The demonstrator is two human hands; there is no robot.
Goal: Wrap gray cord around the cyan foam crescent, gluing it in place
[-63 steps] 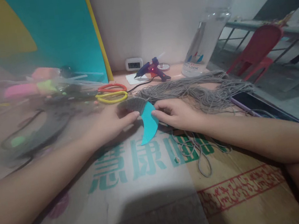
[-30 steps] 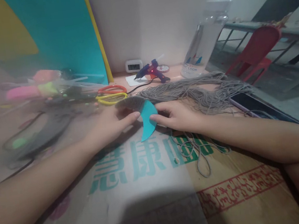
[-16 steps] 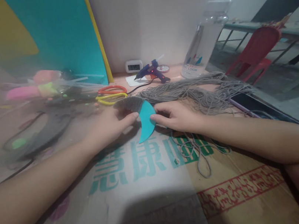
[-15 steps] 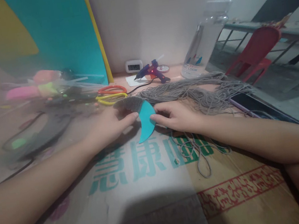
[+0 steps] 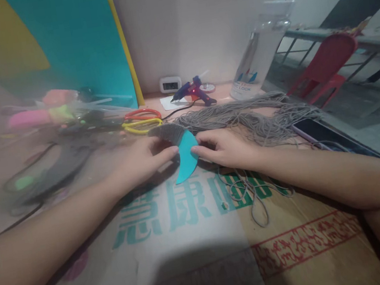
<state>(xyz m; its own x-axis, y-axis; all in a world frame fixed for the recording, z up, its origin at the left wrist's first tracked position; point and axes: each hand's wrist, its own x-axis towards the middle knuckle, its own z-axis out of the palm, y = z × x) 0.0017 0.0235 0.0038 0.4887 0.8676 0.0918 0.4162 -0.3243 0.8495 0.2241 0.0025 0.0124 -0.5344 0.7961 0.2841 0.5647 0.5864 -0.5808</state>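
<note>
With left hand (image 5: pixel 143 161) and right hand (image 5: pixel 228 147), pinching turquoise card-like crescent (image 5: pixel 188 156) part-wrapped in thin grey cord (image 5: pixel 169 132), probably for steadiness

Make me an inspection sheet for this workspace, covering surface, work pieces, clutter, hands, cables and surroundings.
Surface: printed cardboard, partly shadowed.
Work pieces: curved turquoise piece, grey strands adjoining its upper left.
Clutter: loose grey cord, orange and yellow handles, phone, bottle.
Hands: left hand and right hand hold the curved turquoise piece from opposite sides.
Cables: dark cable near the glue gun, whose red light glows.
Surroundings: red chair in the right background; far left blurred.
</note>
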